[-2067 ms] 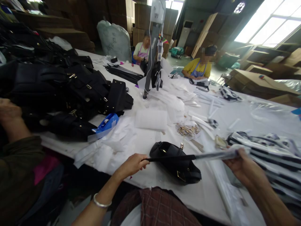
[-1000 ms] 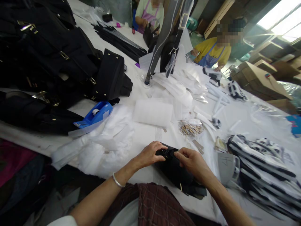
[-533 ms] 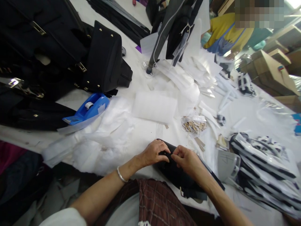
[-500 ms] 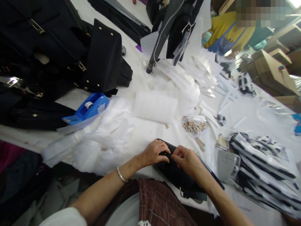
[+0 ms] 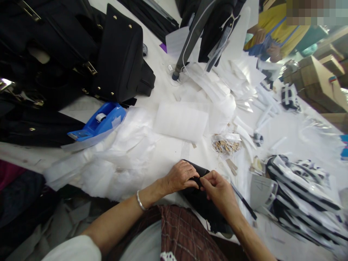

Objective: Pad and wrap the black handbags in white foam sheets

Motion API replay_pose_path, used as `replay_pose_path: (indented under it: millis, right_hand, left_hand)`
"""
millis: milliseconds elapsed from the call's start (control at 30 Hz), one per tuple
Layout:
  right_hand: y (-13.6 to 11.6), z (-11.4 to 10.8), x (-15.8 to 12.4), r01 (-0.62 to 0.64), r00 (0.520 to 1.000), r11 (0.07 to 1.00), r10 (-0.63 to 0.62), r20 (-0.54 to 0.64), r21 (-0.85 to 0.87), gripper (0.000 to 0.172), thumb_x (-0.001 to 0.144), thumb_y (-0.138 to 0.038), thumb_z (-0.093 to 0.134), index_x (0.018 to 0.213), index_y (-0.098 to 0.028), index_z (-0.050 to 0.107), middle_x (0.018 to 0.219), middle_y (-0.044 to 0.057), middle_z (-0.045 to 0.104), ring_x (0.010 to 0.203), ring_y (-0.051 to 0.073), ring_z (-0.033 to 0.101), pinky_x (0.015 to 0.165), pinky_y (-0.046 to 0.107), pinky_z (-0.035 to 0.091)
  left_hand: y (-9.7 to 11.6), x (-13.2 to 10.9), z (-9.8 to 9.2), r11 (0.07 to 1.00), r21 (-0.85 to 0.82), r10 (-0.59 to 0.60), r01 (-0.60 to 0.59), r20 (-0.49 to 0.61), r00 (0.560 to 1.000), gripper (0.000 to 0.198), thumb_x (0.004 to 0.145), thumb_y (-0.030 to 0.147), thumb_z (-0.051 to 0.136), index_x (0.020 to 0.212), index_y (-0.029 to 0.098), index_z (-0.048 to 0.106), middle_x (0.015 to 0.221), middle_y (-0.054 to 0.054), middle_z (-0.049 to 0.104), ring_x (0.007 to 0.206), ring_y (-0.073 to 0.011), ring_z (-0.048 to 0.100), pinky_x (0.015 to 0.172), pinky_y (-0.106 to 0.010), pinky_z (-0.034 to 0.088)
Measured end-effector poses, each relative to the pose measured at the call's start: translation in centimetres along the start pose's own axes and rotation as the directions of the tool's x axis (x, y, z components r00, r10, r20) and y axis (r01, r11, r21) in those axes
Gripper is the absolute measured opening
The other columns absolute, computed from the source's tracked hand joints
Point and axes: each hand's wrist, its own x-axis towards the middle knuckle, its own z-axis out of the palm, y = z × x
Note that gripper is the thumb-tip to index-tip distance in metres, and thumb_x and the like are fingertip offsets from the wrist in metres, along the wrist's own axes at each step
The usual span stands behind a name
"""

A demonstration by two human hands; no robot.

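A black bag [image 5: 199, 206] lies at the table's front edge, close against my body, partly covered by my hands and forearm. My left hand [image 5: 181, 177] is closed over its upper edge, fingers on top and thumb underneath. Beside it, my right hand [image 5: 219, 188] pinches with thumb and forefinger at the same spot on the bag. Whatever small part lies between the fingertips is too dark to make out. A dark strap [image 5: 244, 203] sticks out past my right wrist.
Black bags [image 5: 119, 61] with gold studs crowd the left, by a blue tape dispenser [image 5: 100, 121]. White foam sheets [image 5: 181, 121] lie ahead, near a small pile of brown pieces [image 5: 225, 144]. Stacked black-and-white items [image 5: 304, 195] stand right. A person in yellow [image 5: 272, 32] is at the far side.
My right hand has shifted slightly, still pinching at the bag beside my left hand. The view has tilted a little. The far person's hands show more now.
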Motion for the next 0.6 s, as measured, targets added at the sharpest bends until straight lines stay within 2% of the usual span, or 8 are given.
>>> replay_pose_path:
  millis: [133, 233, 400, 533, 600]
  right_hand:
    - [0.6, 0.5, -0.5, 0.101, 0.989, 0.985, -0.115, -0.092, -0.140, 0.021, 0.084, -0.040, 0.055, 0.072, -0.023, 0.053, 0.065, 0.000, 0.066, 0.057, 0.016, 0.058, 0.056, 0.028, 0.042]
    - [0.6, 1.1, -0.6, 0.153, 0.980, 0.978, -0.169, -0.107, -0.144, 0.020, 0.087, -0.040, 0.053, 0.075, -0.024, 0.053, 0.070, 0.002, 0.068, 0.066, 0.018, 0.061, 0.063, 0.030, 0.043]
    - [0.8, 1.1, -0.1, 0.056, 0.998, 0.997, -0.058, -0.039, -0.058, 0.022, 0.086, -0.042, 0.052, 0.075, -0.023, 0.050, 0.063, 0.000, 0.064, 0.053, 0.015, 0.056, 0.053, 0.028, 0.040]
    - [2.3, 0.4, 0.4, -0.086, 0.993, 0.995, 0.081, 0.088, 0.049, 0.021, 0.082, -0.043, 0.054, 0.076, -0.023, 0.049, 0.061, -0.002, 0.065, 0.042, 0.012, 0.050, 0.045, 0.025, 0.035]
    - [3.1, 0.5, 0.4, -0.118, 0.989, 0.989, 0.109, 0.097, 0.087, 0.022, 0.078, -0.044, 0.057, 0.076, -0.023, 0.050, 0.061, -0.003, 0.066, 0.040, 0.012, 0.050, 0.044, 0.025, 0.035]
  left_hand:
    - [-0.1, 0.0, 0.2, 0.999, 0.021, 0.038, -0.038, -0.009, 0.999, 0.039, 0.090, 0.054, 0.056, 0.099, 0.018, 0.067, 0.096, -0.009, 0.069, 0.095, -0.0222, 0.060, 0.090, -0.036, 0.040]
    - [0.0, 0.0, 0.8, 0.995, 0.064, 0.076, -0.075, -0.001, 0.997, 0.036, 0.093, 0.049, 0.053, 0.098, 0.016, 0.066, 0.096, -0.009, 0.068, 0.094, -0.0225, 0.059, 0.088, -0.036, 0.040]
    - [0.1, 0.0, 1.5, 0.989, 0.128, 0.075, -0.079, 0.034, 0.997, 0.042, 0.094, 0.053, 0.048, 0.093, 0.014, 0.065, 0.093, -0.010, 0.068, 0.090, -0.0226, 0.058, 0.084, -0.036, 0.041]
    - [-0.2, -0.1, 1.2, 0.998, 0.029, 0.055, -0.057, 0.047, 0.997, 0.041, 0.086, 0.055, 0.060, 0.099, 0.016, 0.065, 0.097, -0.007, 0.067, 0.095, -0.0213, 0.058, 0.090, -0.036, 0.040]
    - [-0.4, -0.1, 1.0, 0.998, -0.030, 0.062, -0.060, 0.075, 0.995, 0.039, 0.084, 0.053, 0.065, 0.102, 0.018, 0.064, 0.099, -0.005, 0.066, 0.097, -0.0204, 0.058, 0.094, -0.035, 0.039]
